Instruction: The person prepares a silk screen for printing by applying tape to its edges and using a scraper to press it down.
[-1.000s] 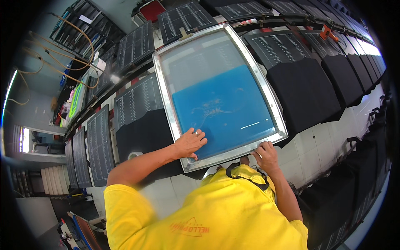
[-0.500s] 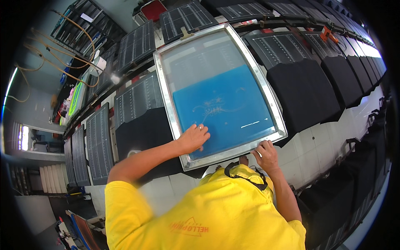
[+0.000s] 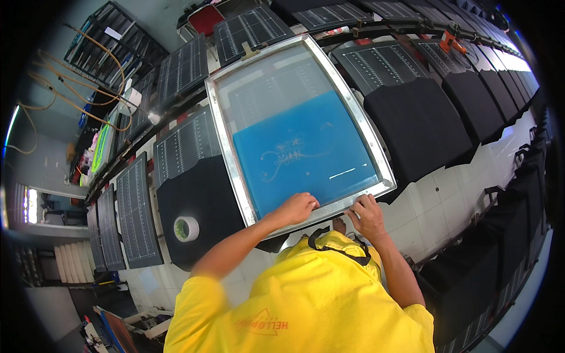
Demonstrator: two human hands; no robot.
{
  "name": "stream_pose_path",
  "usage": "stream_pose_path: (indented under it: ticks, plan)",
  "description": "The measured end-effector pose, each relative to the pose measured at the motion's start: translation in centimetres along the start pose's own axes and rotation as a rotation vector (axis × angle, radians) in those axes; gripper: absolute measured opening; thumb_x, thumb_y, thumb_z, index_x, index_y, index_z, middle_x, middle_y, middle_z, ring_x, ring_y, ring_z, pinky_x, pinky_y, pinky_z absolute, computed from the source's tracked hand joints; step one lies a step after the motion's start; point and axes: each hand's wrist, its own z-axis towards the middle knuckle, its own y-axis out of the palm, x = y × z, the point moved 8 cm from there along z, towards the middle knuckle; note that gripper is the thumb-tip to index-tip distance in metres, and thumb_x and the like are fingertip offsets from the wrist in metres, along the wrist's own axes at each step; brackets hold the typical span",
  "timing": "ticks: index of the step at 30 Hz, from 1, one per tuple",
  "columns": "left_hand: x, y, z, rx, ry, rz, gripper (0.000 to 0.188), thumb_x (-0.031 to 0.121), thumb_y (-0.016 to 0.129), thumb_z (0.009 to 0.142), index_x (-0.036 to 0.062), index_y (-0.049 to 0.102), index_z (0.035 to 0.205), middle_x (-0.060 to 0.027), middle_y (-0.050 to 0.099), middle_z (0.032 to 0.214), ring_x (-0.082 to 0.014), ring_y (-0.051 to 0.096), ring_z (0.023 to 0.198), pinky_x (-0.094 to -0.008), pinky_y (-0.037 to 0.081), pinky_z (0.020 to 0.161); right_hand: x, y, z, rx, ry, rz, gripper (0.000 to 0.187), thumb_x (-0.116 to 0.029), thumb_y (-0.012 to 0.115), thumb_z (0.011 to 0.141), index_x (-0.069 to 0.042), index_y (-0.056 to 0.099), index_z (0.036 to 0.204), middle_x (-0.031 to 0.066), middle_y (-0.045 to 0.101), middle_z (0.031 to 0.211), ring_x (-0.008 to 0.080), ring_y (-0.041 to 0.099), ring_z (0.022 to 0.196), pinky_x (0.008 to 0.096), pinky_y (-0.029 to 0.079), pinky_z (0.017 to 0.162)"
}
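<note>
A screen printing frame (image 3: 351, 120), with a metal border and a blue-coated mesh bearing a pale ornamental design, lies over the boards in front of me. Along its near border, my left hand (image 3: 299, 207) has its fingers curled together over the mesh edge; whatever they may pinch is hidden. At the near right part of the border, my right hand (image 3: 368, 216) grips the metal with its fingers bent over the rim. To the left of the frame, a white ring-shaped roll (image 3: 186, 229) with green showing inside rests on a black cloth (image 3: 197, 191).
Black printing boards (image 3: 136, 209) with white ruled marks run in rows on both sides. More black fabric (image 3: 415, 126) covers boards at the right. An orange clamp-like tool (image 3: 452, 42) sits at the far right. Hoses (image 3: 88, 82) hang at the far left near a rack (image 3: 115, 50).
My left hand has moved right, from the mesh's lower left to the near border, close to my right hand. The white roll, mostly hidden by my arm before, now shows fully.
</note>
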Motion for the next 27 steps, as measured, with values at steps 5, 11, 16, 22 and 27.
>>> stream_pose_path:
  ticks: [5,11,16,22,27]
  plan:
    - [2.3,0.9,-3.3,0.078,0.083,0.063,0.033,0.02,0.048,0.103,0.0018,0.066,0.124,-0.0153,0.057,0.111,-0.0332,0.054,0.108,-0.0419,0.045,0.095,0.1,0.0,-0.2,0.007,0.003,0.005,0.022,-0.009,0.081,0.073,-0.005,0.06,0.077,0.0102,0.055,0.084,0.0305,0.054,0.077,0.0397,0.047,0.066]
    - [3.9,2.8,0.9,0.097,0.238,-0.093,0.043,0.028,0.043,0.105,-0.0024,0.054,0.134,-0.0175,0.05,0.119,-0.0343,0.047,0.114,-0.0422,0.038,0.102,-0.1,0.8,-1.1,0.046,-0.054,-0.043,0.017,-0.005,0.079,0.073,-0.004,0.064,0.079,0.0107,0.056,0.083,0.0312,0.055,0.076,0.0391,0.047,0.066]
    - [8.7,4.8,7.5,-0.015,0.256,-0.002,0.05,0.034,0.04,0.106,-0.0043,0.052,0.136,-0.0192,0.047,0.123,-0.0359,0.046,0.117,-0.0445,0.037,0.105,0.7,1.1,-1.8,0.093,-0.125,-0.1,0.012,-0.008,0.073,0.072,-0.007,0.07,0.083,0.0095,0.061,0.086,0.0296,0.06,0.077,0.0384,0.051,0.065]
    - [11.9,7.1,14.0,-0.021,0.315,0.116,0.049,0.034,0.043,0.104,-0.0052,0.053,0.131,-0.0212,0.047,0.125,-0.0399,0.046,0.116,-0.0485,0.038,0.104,0.8,0.7,-2.1,0.153,-0.174,0.051,0.019,-0.004,0.075,0.07,-0.008,0.073,0.088,0.0103,0.067,0.098,0.0325,0.066,0.09,0.0414,0.054,0.075]
    - [13.4,7.8,13.9,-0.081,0.641,0.642,0.043,0.026,0.042,0.104,-0.0039,0.055,0.132,-0.0188,0.051,0.119,-0.0362,0.048,0.113,-0.0445,0.041,0.101,0.6,0.4,-1.5,0.148,-0.17,0.032,0.016,-0.007,0.077,0.071,-0.008,0.072,0.086,0.0082,0.065,0.095,0.0298,0.064,0.087,0.0386,0.053,0.073]
